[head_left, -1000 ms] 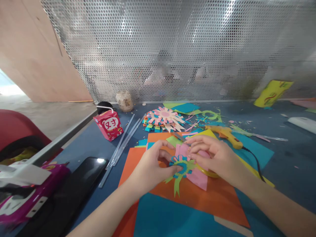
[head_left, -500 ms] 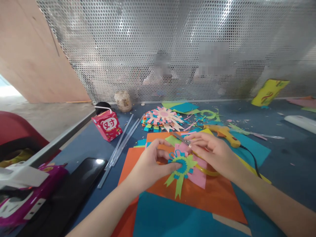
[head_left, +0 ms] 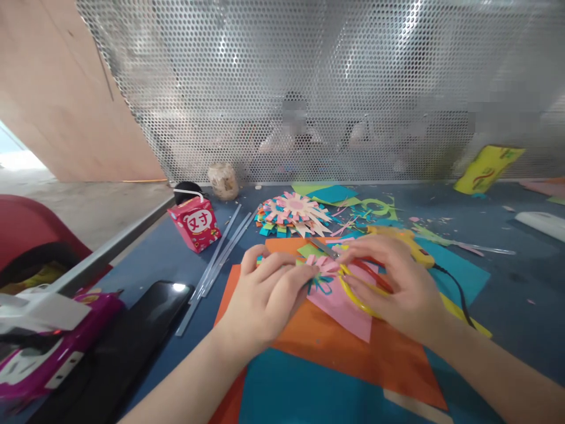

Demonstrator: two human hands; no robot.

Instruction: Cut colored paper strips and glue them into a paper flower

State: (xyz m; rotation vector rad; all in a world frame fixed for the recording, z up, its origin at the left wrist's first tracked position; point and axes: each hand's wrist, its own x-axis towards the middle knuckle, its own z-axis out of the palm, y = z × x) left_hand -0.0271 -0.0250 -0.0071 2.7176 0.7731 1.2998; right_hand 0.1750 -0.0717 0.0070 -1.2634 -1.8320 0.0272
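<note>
My left hand (head_left: 269, 294) is closed on a paper rosette (head_left: 324, 266), whose pink fringe and blue looped outline show beyond the fingertips. Most of the rosette is hidden behind that hand. My right hand (head_left: 395, 282) is wrapped round a pair of scissors (head_left: 359, 297) with yellow and red handles. The metal blades point away to the upper left, just above the rosette. Under both hands lie a pink paper piece (head_left: 348, 315) and an orange sheet (head_left: 309, 344), with a blue sheet (head_left: 304, 391) nearer to me.
Finished paper rosettes (head_left: 295, 209) are piled at the back. Left stand a red drink carton (head_left: 196, 224), clear glue sticks (head_left: 225, 253) and a black phone (head_left: 163, 306). A yellow glue gun (head_left: 419, 250) lies behind my right hand. A perforated metal panel (head_left: 309, 70) bounds the table.
My left hand has turned over the rosette: its green and blue face with ribbon tails has gone from view, and pink fringe shows. The scissors' handles have swung upward in my right hand.
</note>
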